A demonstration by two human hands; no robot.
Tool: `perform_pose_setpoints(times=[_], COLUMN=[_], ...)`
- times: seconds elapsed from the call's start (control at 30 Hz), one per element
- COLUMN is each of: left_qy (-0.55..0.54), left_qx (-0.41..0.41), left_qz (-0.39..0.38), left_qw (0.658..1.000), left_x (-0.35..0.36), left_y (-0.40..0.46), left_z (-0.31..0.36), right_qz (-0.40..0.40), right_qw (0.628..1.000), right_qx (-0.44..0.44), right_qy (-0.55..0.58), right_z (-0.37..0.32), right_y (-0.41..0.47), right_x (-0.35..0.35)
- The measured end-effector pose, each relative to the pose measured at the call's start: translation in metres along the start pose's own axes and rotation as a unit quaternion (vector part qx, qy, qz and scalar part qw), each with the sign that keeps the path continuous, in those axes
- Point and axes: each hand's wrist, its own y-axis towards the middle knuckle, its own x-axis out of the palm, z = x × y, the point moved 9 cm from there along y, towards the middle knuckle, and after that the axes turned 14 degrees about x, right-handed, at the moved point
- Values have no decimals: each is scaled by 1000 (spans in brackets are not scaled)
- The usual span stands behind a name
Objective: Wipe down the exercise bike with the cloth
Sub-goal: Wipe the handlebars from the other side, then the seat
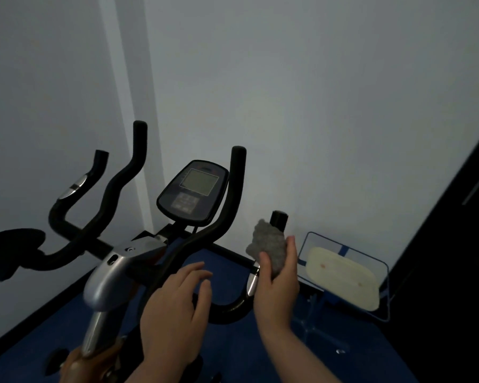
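The bike (127,261) sits jammed into a corner, white walls (315,92) close behind and to the left, so not much room past the bars. The right hand (277,283) has the grey cloth (268,247) wrapped around the right outer grip, thumb and fingers curled over it, with the black tip of that bar (278,220) poking out just above. The left hand (174,308) hovers over the lower loop of the handlebar, fingers loosely spread and holding nothing. The console (192,190) stands between the two tall inner bars. There's open blue floor (233,352) below, and a blue wire-frame thing with a cream pad (343,277) sits just right of the cloth hand, near a dark edge at far right.
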Motion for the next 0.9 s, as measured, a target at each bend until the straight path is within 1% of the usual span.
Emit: perform_pose_setpoints(times=[0.07, 0.1, 0.17, 0.2, 0.23, 0.27, 0.33, 0.4, 0.43, 0.47, 0.5, 0.57, 0.6, 0.63, 0.67, 0.73, 0.77, 0.8, 0.83, 0.87, 0.9], left_qy=[-2, -3, -4, -4, -3, 0, 6, 13, 14, 16, 18, 27, 33, 37, 39, 41, 44, 47, 49, 49, 51], left_qx=[4, 6, 4, 2, -1, -3, -7, -12, -15, -20, -23, -26, -28, -31, -34, -38, -38, -37, -37, -39, -41], left_qz=[-3, -1, 7, 11, 13, 14, 16, 17, 21, 27, 33, 34, 32, 34, 40, 51, 54, 57, 59, 59, 60], left_qw=[1000, 1000, 1000, 1000, 1000, 1000, 1000, 1000, 1000, 999, 999, 999, 999, 998, 998, 997, 997, 997, 996, 996, 996], left_x=[1, 1, 0, 0, -1, -1, -1, -1, -1, -3, -4, -4, -4, -4, -5, -6, -7, -7, -6, -6, -5], left_y=[1, 1, 0, 0, 0, 0, -1, -1, -2, -3, -3, -2, -2, -3, -3, -4, -4, -4, -5, -5, -5], left_z=[1, 2, 1, 0, -1, -1, -1, -2, -3, -4, -4, -4, -4, -5, -6, -7, -6, -7, -8, -9, -10], right_qz=[-9, -9, -12, -21, -37, -57, -93, -135, -167, -207, -251, -335, -357, -353, -315, -179, -109, -60, -44, -51, -79], right_qw=[1000, 1000, 998, 992, 980, 958, 901, 855, 838, 830, 832, 864, 886, 909, 935, 976, 987, 992, 993, 990, 976], right_qx=[10, 0, -58, -107, -169, -236, -351, -419, -434, -429, -401, -276, -208, -152, -120, -115, -115, -108, -105, -131, -193], right_qy=[-11, -18, -39, -62, -101, -151, -237, -275, -285, -290, -289, -253, -212, -161, -112, -46, -24, -10, -8, -29, -65], right_z=[-5, -14, -41, -56, -70, -81, -92, -95, -97, -98, -99, -100, -98, -96, -93, -80, -68, -54, -42, -34, -31], right_y=[16, 27, 46, 51, 52, 50, 44, 42, 44, 49, 58, 78, 84, 87, 88, 77, 63, 45, 24, 2, -20], right_x=[1, 1, -2, -2, 0, 4, 10, 8, 6, 6, 8, 18, 22, 25, 24, 10, 1, -4, -2, 4, 11])
